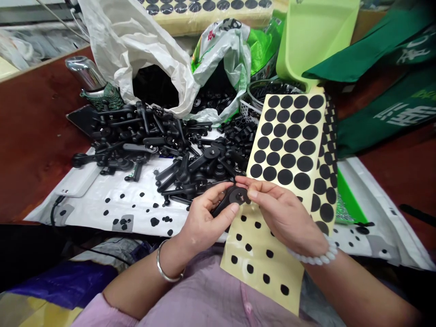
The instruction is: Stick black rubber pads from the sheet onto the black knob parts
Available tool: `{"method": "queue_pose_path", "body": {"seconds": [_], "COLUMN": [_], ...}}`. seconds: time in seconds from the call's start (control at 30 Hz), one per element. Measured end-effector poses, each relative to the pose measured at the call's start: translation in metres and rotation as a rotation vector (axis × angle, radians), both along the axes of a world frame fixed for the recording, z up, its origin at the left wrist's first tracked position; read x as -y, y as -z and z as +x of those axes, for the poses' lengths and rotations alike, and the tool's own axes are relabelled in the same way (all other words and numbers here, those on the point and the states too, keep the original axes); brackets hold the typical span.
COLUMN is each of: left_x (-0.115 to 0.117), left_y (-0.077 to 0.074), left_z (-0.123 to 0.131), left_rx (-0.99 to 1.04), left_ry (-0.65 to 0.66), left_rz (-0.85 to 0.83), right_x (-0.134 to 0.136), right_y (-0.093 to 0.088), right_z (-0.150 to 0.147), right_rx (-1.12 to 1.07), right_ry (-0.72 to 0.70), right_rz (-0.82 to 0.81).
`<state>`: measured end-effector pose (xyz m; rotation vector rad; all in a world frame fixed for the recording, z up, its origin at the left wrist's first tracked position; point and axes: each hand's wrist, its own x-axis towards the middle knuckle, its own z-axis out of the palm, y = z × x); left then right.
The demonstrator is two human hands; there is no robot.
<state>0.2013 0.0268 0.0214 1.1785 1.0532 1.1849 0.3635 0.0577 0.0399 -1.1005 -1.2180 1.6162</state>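
My left hand (206,215) is closed around a black plastic crank handle (235,195), its round end facing up between thumb and fingers. My right hand (284,213) pinches at the right edge of that round end. A dark scrap shows under its thumb; whether it is a sticker or part of the handle I cannot tell. Beneath my right hand lies a yellow backing sheet (289,268) of round black stickers, with only small black dots left on its near part. Behind my hands is a heap of similar black crank handles (184,168).
A white bag (143,41) and a green-and-white bag (221,50) hold black parts at the back. A metal cylinder (85,72) stands left, near a white box with a cable (76,181). A light green dustpan (316,36) and a bright green tray (352,195) are right.
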Motion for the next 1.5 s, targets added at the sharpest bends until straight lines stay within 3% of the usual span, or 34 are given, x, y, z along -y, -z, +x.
{"method": "queue_pose_path", "body": {"seconds": [0.27,0.9,1.2,1.4,1.5], "left_x": [0.000,-0.001,-0.003,0.000,0.000], "left_y": [0.005,0.007,0.006,0.004,0.005], "left_z": [0.002,0.001,0.000,0.000,-0.001], "left_rx": [-0.032,-0.019,0.001,0.004,-0.008], "left_ry": [-0.019,-0.048,-0.060,-0.008,-0.008], "left_rz": [-0.021,-0.066,-0.162,-0.115,-0.081], "right_x": [-0.001,0.002,0.007,0.004,0.003], "right_y": [0.006,0.004,0.013,0.004,0.000], "right_z": [0.000,-0.008,-0.005,-0.007,-0.006], "right_rx": [-0.002,0.192,0.502,0.202,0.171], "right_ry": [0.015,0.103,0.230,0.027,-0.023], "right_rz": [-0.002,0.172,0.499,0.246,0.165]}}
